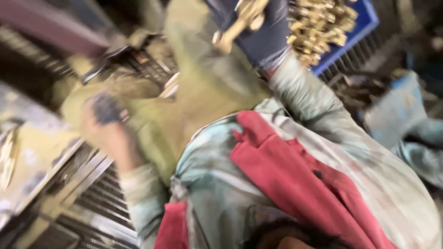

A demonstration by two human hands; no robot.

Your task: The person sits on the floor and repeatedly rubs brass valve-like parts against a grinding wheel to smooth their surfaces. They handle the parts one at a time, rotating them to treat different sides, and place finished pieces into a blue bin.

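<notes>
Frame heavily motion-blurred. 1 brass fitting [240, 23], gold-coloured, elongated with a rounded knob at its lower-left end, lies tilted against a dark blue glove [265, 39] at top centre. Whether the glove grips it cannot be told. Just to its right, a heap of similar brass parts [320, 25], shiny, jumbled, piled above a blue plastic crate [362, 27]. Individual shapes in the heap not resolvable.

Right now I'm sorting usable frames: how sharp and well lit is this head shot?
Head view: heavy motion blur smears everything; the left hand is a soft blob. The brass-coloured parts in the blue crate keep some edge and catch bright glints. The red-trimmed shirt is evenly lit; the upper left corner falls into shadow.
</notes>
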